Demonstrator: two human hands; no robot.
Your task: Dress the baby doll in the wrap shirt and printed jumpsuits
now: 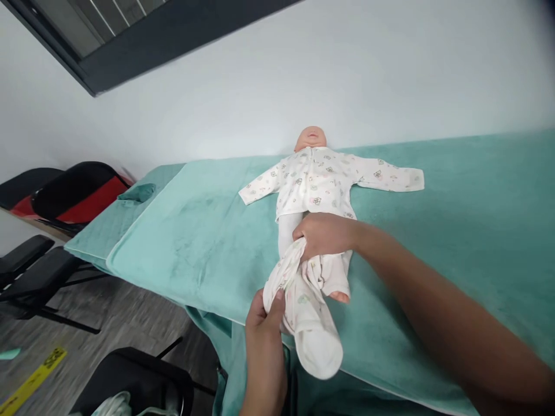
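A baby doll (311, 137) lies on its back, dressed in a white printed shirt (313, 180) with its sleeves spread out. Matching printed baby pants (302, 300) are bunched around its lower legs. One foot of the doll shows at the end of the trouser leg on the right, while the other pant leg hangs towards me over the bed's front edge. My left hand (266, 341) pinches the edge of the pants between thumb and fingers. My right hand (325, 234) is closed on the upper part of the pants, over the doll's leg; its fingertips are partly hidden.
A teal cover (208, 231) is spread over the bed, which stands against a white wall (368, 69). Black chairs with red parts (82, 193) are beyond the bed's left end. Another black chair (134, 378) stands close at the lower left, with cloth on it.
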